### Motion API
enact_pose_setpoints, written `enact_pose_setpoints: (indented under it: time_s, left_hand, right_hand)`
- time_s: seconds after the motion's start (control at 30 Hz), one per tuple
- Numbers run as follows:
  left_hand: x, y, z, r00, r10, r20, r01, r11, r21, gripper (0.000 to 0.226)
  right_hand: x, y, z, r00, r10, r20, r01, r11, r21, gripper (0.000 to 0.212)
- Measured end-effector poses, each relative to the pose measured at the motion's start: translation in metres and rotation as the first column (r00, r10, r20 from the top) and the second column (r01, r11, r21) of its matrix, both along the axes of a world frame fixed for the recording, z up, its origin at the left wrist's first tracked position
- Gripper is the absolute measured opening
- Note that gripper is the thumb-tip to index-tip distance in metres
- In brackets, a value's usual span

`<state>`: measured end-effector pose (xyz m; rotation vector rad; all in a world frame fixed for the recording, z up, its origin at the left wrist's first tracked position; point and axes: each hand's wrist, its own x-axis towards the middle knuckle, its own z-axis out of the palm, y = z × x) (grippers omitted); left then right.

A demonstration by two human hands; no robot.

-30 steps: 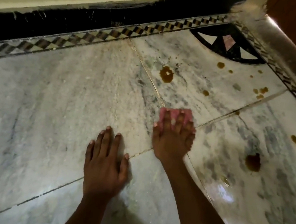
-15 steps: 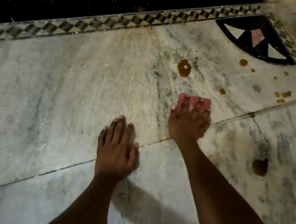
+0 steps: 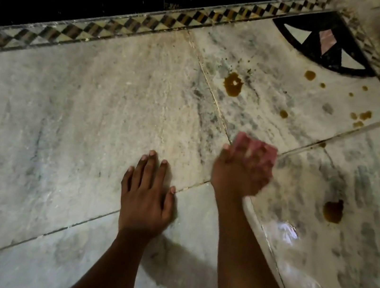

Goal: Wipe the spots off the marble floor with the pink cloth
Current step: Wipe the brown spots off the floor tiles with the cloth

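While left hand lies flat, right hand presses pink cloth.

Pink cloth folded flat on marble floor, blurred, edge showing past fingertips. Brown spots beyond grip; big one to right.

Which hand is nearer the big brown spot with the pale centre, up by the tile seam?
Right. The right hand, pressing the pink cloth, sits just below the big brown spot; the left hand lies flat farther down-left.
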<state>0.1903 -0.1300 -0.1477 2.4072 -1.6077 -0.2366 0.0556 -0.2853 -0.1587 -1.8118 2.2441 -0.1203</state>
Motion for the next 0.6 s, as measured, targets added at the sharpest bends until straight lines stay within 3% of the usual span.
enact_pose_setpoints:
  time_s: [0.1, 0.2, 0.27, 0.33, 0.43, 0.5, 0.6]
  left_hand:
    - [0.0, -0.001, 0.001, 1.0, -0.002, 0.019, 0.001, 1.0, 0.02, 0.068]
    - [0.0, -0.001, 0.002, 0.999, -0.013, 0.045, 0.012, 1.0, 0.025, 0.067]
    - [0.0, -0.002, 0.002, 0.998, -0.014, 0.059, 0.013, 0.999, 0.032, 0.068]
    - [0.0, 0.0, 0.002, 0.998, -0.014, 0.06, 0.012, 1.0, 0.023, 0.068]
    - [-0.001, 0.0, -0.001, 0.998, -0.008, 0.062, 0.009, 1.0, -0.015, 0.068]
    - [-0.001, 0.0, -0.002, 0.999, -0.001, 0.049, 0.002, 1.0, -0.028, 0.068]
    - [-0.001, 0.0, -0.001, 0.999, -0.005, 0.048, 0.006, 1.0, -0.006, 0.068]
  right_hand:
    - [0.029, 0.013, -0.001, 0.966, 0.258, 0.012, -0.257, 0.966, -0.035, 0.064]
    - [-0.006, 0.073, 0.002, 0.867, 0.496, -0.05, -0.498, 0.86, -0.113, 0.061]
    - [-0.044, 0.097, 0.001, 0.905, 0.422, -0.055, -0.426, 0.899, -0.104, 0.06]
    - [-0.062, 0.096, -0.001, 0.983, 0.177, -0.047, -0.179, 0.983, -0.038, 0.064]
    - [-0.042, 0.05, 0.001, 0.986, -0.166, 0.033, 0.165, 0.986, 0.012, 0.074]
    - [-0.014, 0.014, 0.003, 0.977, -0.192, 0.09, 0.189, 0.981, 0.036, 0.073]
    - [0.022, 0.015, 0.0, 0.993, 0.07, 0.099, -0.071, 0.998, 0.001, 0.067]
